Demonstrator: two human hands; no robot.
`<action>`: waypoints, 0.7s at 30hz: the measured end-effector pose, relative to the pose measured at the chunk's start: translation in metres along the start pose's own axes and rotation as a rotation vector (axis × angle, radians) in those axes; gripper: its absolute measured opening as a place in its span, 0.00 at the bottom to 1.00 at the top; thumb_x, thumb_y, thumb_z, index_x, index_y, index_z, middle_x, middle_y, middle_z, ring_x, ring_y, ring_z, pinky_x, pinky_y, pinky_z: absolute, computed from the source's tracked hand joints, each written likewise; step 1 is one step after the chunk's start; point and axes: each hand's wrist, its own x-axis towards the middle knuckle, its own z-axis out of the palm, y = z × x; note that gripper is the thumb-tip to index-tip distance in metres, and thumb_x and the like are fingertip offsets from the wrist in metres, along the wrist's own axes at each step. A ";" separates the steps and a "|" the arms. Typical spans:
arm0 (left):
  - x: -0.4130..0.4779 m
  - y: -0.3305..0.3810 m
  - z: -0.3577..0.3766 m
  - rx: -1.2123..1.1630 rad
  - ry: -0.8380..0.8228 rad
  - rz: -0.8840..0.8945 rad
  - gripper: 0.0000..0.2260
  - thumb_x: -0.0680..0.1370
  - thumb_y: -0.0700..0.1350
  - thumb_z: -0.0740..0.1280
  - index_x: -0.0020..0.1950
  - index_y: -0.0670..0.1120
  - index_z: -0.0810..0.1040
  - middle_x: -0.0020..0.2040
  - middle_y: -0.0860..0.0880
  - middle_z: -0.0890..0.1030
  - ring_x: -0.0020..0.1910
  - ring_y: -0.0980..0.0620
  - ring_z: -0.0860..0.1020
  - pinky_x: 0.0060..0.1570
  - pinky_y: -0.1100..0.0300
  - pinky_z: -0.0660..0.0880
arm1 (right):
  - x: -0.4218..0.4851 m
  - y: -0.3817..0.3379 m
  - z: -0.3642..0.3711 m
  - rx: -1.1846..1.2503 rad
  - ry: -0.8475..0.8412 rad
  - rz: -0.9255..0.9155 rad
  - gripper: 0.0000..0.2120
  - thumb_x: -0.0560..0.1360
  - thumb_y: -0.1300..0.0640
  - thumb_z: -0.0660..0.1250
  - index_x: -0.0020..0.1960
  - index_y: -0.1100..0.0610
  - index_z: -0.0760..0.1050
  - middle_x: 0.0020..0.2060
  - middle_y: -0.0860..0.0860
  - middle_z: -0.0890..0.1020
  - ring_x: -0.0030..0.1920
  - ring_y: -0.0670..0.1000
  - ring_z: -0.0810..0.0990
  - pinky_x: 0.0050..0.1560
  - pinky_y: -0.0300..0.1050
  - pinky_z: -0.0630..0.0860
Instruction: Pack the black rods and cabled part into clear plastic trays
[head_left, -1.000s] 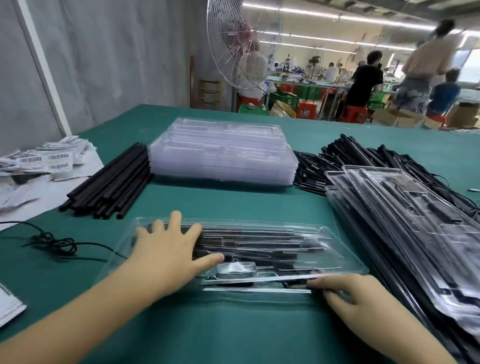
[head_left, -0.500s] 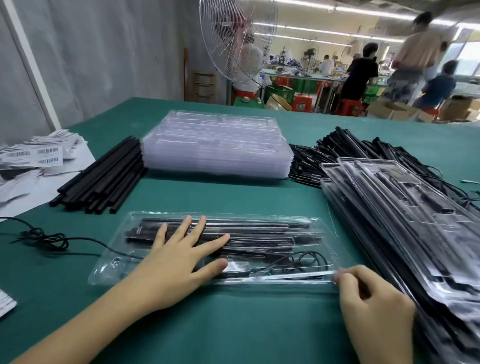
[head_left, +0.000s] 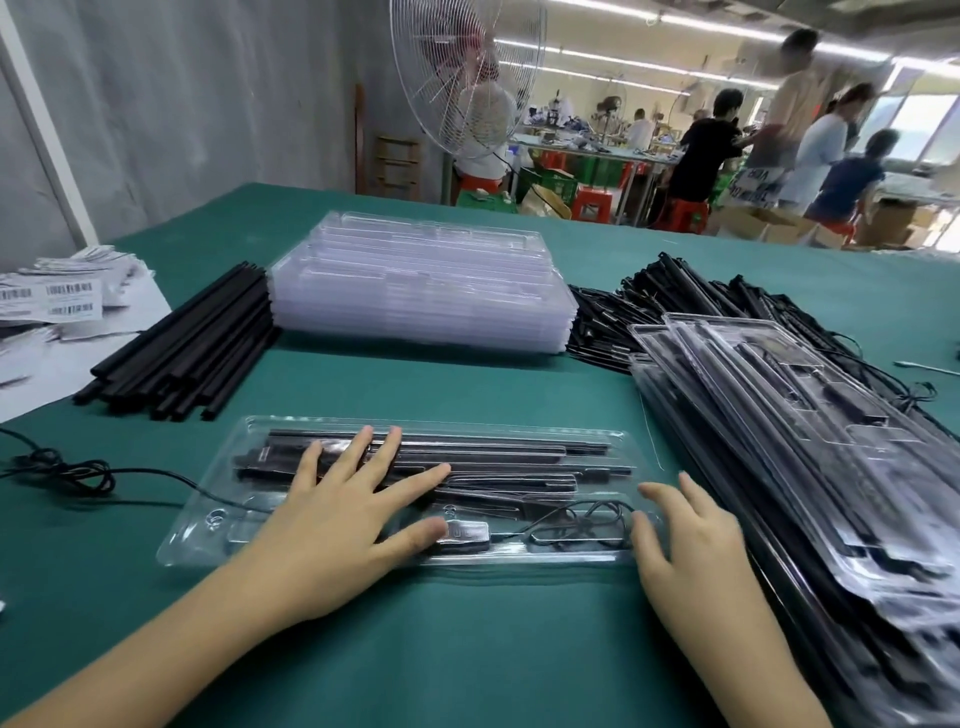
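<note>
A clear plastic tray (head_left: 639, 452) lies closed on the green table in front of me, with black rods (head_left: 498, 457) and a cabled part (head_left: 576, 525) inside. My left hand (head_left: 337, 514) presses flat on the tray's left half, fingers spread. At the tray's right end my right hand (head_left: 691, 540) rests with straight fingers touching the lid. A bundle of loose black rods (head_left: 187, 353) lies at the far left. A stack of empty clear trays (head_left: 421, 286) stands behind.
Packed trays (head_left: 810, 447) are piled along the right side, over a heap of black cabled parts (head_left: 675, 291). Barcode labels (head_left: 57, 301) lie at the far left, and a loose black cable (head_left: 78, 473) trails there. A fan and several people are beyond the table.
The tray's lid has come down flat. My right hand let go of the front edge, uncurled and now lies on the tray's right end. My left hand stays pressed on the tray.
</note>
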 end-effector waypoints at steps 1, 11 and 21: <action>-0.001 0.000 -0.001 -0.007 -0.010 0.002 0.29 0.57 0.79 0.25 0.59 0.82 0.33 0.72 0.57 0.30 0.71 0.56 0.27 0.72 0.46 0.32 | 0.001 0.000 0.000 -0.002 0.004 0.017 0.13 0.77 0.59 0.63 0.60 0.59 0.75 0.61 0.57 0.76 0.60 0.58 0.72 0.59 0.46 0.63; 0.001 -0.005 -0.015 0.040 -0.123 0.040 0.36 0.59 0.81 0.40 0.64 0.76 0.33 0.77 0.54 0.35 0.75 0.53 0.33 0.73 0.45 0.36 | 0.006 0.006 -0.009 0.654 0.233 0.209 0.09 0.80 0.58 0.57 0.45 0.50 0.73 0.41 0.46 0.82 0.47 0.48 0.80 0.50 0.43 0.74; 0.015 -0.013 -0.038 0.013 -0.232 0.074 0.49 0.51 0.85 0.45 0.71 0.72 0.42 0.78 0.57 0.46 0.77 0.55 0.45 0.75 0.48 0.49 | 0.001 0.008 -0.001 0.772 0.296 0.290 0.14 0.77 0.67 0.57 0.42 0.49 0.70 0.45 0.50 0.80 0.50 0.56 0.79 0.57 0.60 0.74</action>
